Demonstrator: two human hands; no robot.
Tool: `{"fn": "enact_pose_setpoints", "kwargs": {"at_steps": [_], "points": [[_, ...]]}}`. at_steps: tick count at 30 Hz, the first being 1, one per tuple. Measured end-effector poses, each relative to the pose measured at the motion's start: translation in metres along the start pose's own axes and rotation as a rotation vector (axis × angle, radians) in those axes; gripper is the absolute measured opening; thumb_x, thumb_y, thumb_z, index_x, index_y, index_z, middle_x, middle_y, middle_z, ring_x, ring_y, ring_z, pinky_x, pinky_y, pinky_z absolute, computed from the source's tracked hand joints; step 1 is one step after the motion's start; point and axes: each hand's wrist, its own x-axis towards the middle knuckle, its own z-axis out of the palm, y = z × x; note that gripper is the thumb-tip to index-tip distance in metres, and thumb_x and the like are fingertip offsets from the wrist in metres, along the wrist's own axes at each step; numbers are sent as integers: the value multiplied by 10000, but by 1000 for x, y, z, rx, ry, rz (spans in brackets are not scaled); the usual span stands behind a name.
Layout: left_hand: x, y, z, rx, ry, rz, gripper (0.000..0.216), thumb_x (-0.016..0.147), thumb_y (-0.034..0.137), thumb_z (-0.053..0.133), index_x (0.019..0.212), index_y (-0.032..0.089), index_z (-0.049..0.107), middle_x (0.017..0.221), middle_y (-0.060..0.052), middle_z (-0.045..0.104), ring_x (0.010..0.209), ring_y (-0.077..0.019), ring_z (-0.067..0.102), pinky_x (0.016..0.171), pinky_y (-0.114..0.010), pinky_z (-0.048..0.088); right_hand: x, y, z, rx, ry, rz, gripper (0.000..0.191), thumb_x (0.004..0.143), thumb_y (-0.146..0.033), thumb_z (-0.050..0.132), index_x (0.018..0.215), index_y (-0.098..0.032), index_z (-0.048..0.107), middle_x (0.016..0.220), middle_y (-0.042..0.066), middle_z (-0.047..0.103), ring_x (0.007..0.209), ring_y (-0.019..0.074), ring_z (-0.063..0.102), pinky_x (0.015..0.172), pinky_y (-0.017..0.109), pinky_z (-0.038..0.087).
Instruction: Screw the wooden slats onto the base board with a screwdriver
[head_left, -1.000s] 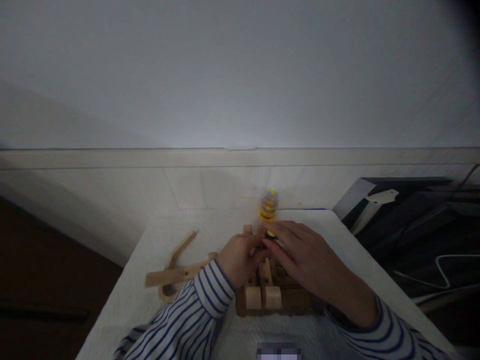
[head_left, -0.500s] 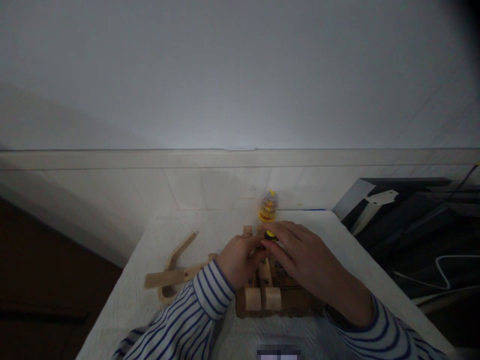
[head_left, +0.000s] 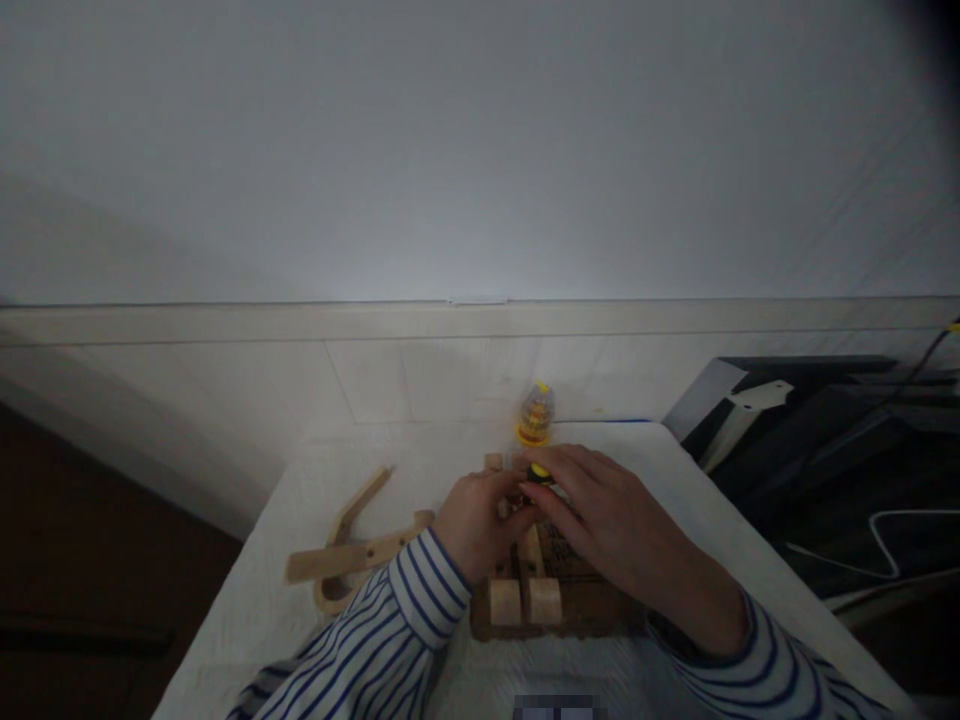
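Observation:
My right hand is closed, its fingertips round the black-and-yellow handle of a small screwdriver, seen end-on from above. Beside it my left hand is closed in a pinch just below the handle; what it grips is hidden by the fingers. Beneath both hands lie pale wooden parts with holes and thick block ends, side by side on a brown cardboard piece with dark print. The screwdriver's tip is out of sight.
Behind the hands stands a clear, yellow-based dome container. More wooden pieces lie crossed at the left on the white-covered table. A white wall rises behind, and dark panels lean at the right.
Both hands stay at nearly the same spot, with only slight finger movement around the screwdriver. The whole view has shifted very slightly; the wooden parts lie as before.

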Motion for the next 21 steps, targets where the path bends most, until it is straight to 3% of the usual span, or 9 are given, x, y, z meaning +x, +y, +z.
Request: {"fn": "enact_pose_setpoints", "kwargs": {"at_steps": [21], "points": [[0,1,-3,-8,-60,-5,100,739,159,553,795,158,635,717,-26,640,671,-152,577,616,-223,431,-2,-2,-5,-5,10,-41,285,856,-193,398,1133,-159,453,1090,92,575,1006,195,512,847,406,440]]}}
